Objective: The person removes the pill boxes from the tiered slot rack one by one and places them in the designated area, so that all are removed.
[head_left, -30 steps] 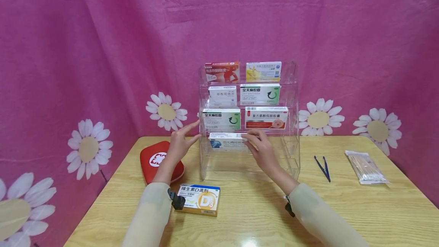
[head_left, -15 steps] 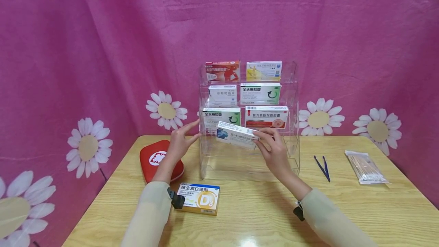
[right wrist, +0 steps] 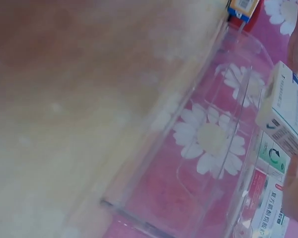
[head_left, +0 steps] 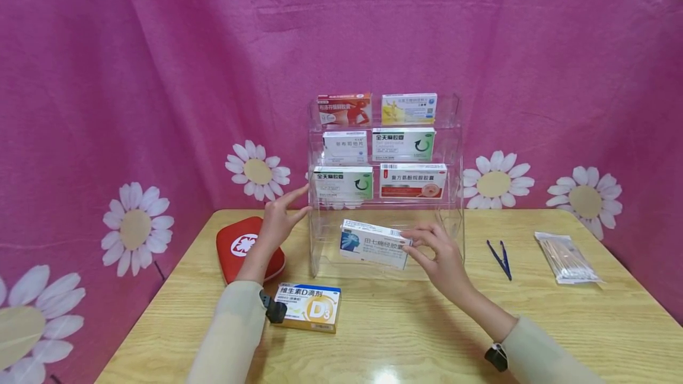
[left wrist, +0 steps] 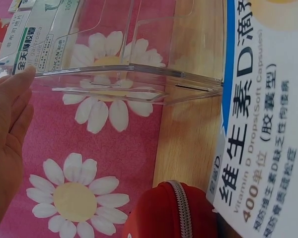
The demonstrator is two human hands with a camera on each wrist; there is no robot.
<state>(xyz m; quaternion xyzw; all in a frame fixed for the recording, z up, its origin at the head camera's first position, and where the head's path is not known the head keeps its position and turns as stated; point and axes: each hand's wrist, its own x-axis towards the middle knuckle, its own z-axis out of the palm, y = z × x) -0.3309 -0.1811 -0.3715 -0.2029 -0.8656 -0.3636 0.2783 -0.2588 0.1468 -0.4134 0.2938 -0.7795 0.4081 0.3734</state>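
Between thumb and fingers, my right hand (head_left: 440, 256) pinches the right end of a white medicine box (head_left: 374, 245) with a blue picture. The box is tilted, its right end lower, in front of the lower part of a clear acrylic display rack (head_left: 315, 242). With straight fingers, my left hand (head_left: 277, 224) touches the rack's left side edge; the left wrist view shows its fingertips at that edge. Three tiers above hold medicine boxes, among them a green-and-white box (head_left: 342, 184) and a red-and-white box (head_left: 413, 182). In the right wrist view the held box (right wrist: 288, 106) is partly cut off.
A vitamin D box (head_left: 308, 308) lies on the wooden table (head_left: 395, 325) by my left wrist. Behind my left forearm sits a red zip case (head_left: 229, 253). Blue tweezers (head_left: 500, 261) and a packet of cotton swabs (head_left: 567, 258) lie to the right.
My right hand has lifted the white medicine box out of the rack's lower tier, then brought it down and toward me. My left hand has stayed at the rack's side.
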